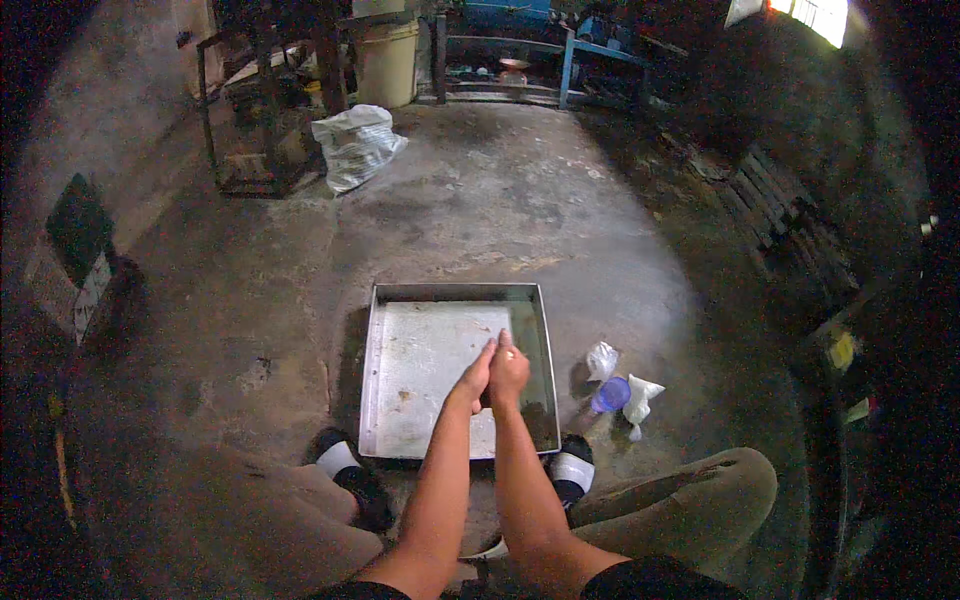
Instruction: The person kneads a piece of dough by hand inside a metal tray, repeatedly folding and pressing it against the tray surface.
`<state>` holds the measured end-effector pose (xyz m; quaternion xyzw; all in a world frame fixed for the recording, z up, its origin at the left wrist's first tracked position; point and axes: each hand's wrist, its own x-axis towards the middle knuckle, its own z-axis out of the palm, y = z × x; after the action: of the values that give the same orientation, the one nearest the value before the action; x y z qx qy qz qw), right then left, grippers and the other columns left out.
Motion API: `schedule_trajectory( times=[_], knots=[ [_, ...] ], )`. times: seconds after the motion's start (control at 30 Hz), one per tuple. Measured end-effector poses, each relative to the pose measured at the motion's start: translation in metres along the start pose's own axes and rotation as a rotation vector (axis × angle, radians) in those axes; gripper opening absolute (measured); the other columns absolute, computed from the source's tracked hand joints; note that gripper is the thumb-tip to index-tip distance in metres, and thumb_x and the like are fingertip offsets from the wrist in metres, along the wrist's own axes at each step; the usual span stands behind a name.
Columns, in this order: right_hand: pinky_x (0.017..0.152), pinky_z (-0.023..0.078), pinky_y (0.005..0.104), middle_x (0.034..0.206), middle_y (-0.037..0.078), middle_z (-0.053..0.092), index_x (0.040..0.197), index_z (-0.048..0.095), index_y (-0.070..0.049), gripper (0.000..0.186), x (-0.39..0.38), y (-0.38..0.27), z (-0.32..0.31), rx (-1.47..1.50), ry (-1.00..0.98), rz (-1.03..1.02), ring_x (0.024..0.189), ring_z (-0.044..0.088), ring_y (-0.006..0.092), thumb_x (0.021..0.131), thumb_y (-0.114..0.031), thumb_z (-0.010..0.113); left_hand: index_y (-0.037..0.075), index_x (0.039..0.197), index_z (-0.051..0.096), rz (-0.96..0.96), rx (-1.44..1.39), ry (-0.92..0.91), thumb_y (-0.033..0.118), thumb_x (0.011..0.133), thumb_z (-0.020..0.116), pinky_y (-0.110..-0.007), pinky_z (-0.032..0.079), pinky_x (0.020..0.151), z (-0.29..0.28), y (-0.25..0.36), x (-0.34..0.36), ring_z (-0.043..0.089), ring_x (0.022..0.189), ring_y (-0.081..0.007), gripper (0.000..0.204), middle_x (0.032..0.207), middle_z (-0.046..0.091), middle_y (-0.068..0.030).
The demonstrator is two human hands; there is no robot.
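A square metal tray (415, 345) with low upright walls lies on the floor between my feet. Over its right half, my left hand (475, 382) and my right hand (507, 372) are pressed together, palm to palm. The fingers of my right hand are curled, and those of my left lie closed against it. Whatever is between the palms, if anything, is hidden. Small dark specks and stains mark the tray's pale bottom.
Right of the tray stand a purple translucent cup (611, 395) and two small plastic bags of white stuff, one behind (602, 361) and one beside it (642, 397). Farther off are a white sack (358, 147), a cream bucket (386, 62) and a slatted wooden piece (775, 200).
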<state>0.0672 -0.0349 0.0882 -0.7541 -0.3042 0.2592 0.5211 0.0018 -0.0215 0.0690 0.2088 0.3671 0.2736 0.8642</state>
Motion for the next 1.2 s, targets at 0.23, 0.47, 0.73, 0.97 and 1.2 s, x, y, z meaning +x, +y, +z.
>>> schedule_trajectory(
  times=[0.23,0.47,0.73,0.97,1.2],
  knots=[
    [0.074,0.051,0.0405,0.08,0.022,0.067,0.103,0.069,-0.001,0.059,-0.005,0.025,0.025,-0.171,-0.609,-0.277,0.077,0.068,0.0292,0.101,-0.047,0.031,0.008,0.107,0.061,0.16,-0.177,0.26,0.074,0.085,0.044,-0.043,0.052,0.077,-0.05,0.017,-0.006,0.065,0.088,-0.0265,0.072,0.103,0.066,-0.0112],
    [0.07,0.054,0.0357,0.106,0.018,0.065,0.119,0.055,0.001,0.044,-0.012,0.012,0.04,0.831,-0.203,0.096,0.082,0.066,0.0238,0.1,-0.036,0.043,0.015,0.088,0.049,0.296,-0.439,0.34,0.059,0.088,0.057,-0.042,0.056,0.065,-0.051,0.027,-0.021,0.065,0.071,-0.0252,0.045,0.081,0.062,-0.0087],
    [0.085,0.045,0.0336,0.107,0.013,0.065,0.118,0.06,0.0,0.054,0.022,0.042,0.044,0.466,-0.49,-0.035,0.093,0.058,0.0198,0.101,-0.045,0.035,0.006,0.121,0.06,0.696,-0.119,0.246,0.044,0.097,0.052,-0.03,0.047,0.088,-0.036,0.01,-0.012,0.061,0.099,-0.0197,0.046,0.112,0.063,-0.0086],
    [0.103,0.038,0.0357,0.132,0.019,0.054,0.133,0.051,0.0,0.07,-0.017,0.017,0.055,0.545,-0.864,0.044,0.119,0.053,0.0265,0.1,-0.056,0.028,0.009,0.067,0.061,0.611,-0.21,0.737,0.054,0.091,0.058,-0.031,0.048,0.058,-0.048,0.029,-0.022,0.061,0.061,-0.017,0.05,0.069,0.063,-0.0055],
    [0.1,0.042,0.0358,0.132,0.018,0.054,0.137,0.046,0.002,0.079,-0.013,0.005,0.037,0.636,-0.94,0.235,0.119,0.054,0.0267,0.097,-0.064,0.027,0.007,0.064,0.057,0.53,-0.235,0.695,0.054,0.093,0.054,-0.031,0.046,0.055,-0.025,0.039,-0.03,0.058,0.058,-0.0171,0.055,0.066,0.061,-0.0062]
  ],
)
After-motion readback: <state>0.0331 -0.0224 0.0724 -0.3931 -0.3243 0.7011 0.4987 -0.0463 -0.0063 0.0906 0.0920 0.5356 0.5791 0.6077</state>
